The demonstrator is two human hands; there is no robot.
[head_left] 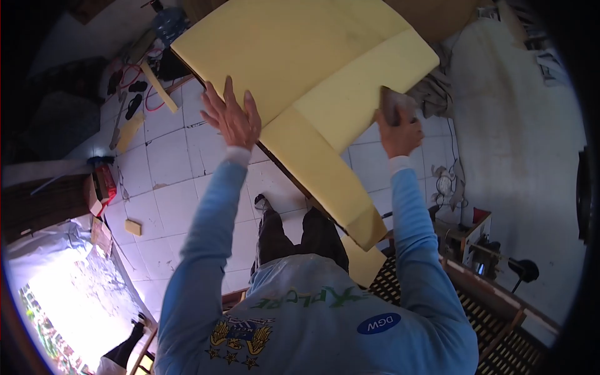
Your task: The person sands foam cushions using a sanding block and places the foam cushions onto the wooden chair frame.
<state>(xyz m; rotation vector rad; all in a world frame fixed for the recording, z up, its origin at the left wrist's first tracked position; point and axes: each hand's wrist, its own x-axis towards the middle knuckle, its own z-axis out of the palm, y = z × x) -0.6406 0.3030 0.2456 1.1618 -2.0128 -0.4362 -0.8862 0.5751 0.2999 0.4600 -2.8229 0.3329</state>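
Observation:
A large piece of yellow foam (281, 56) on a dark-edged frame fills the upper middle of the head view. Narrower foam strips (322, 147) join it and run down toward my body. My left hand (234, 119) lies with fingers spread on the foam's left edge. At the right, beside the foam strip, my right hand (401, 131) is wrapped round a dark brownish block (391, 106), slightly blurred. The block is at the foam's right edge; whether it touches the foam I cannot tell.
A small foam block (132, 227), foam scraps (130, 131) and sandals (133, 106) lie on the tiled floor at left. A water bottle (169, 24) stands at the upper left. Slatted wooden furniture (481, 312) is at lower right, near cables (445, 183).

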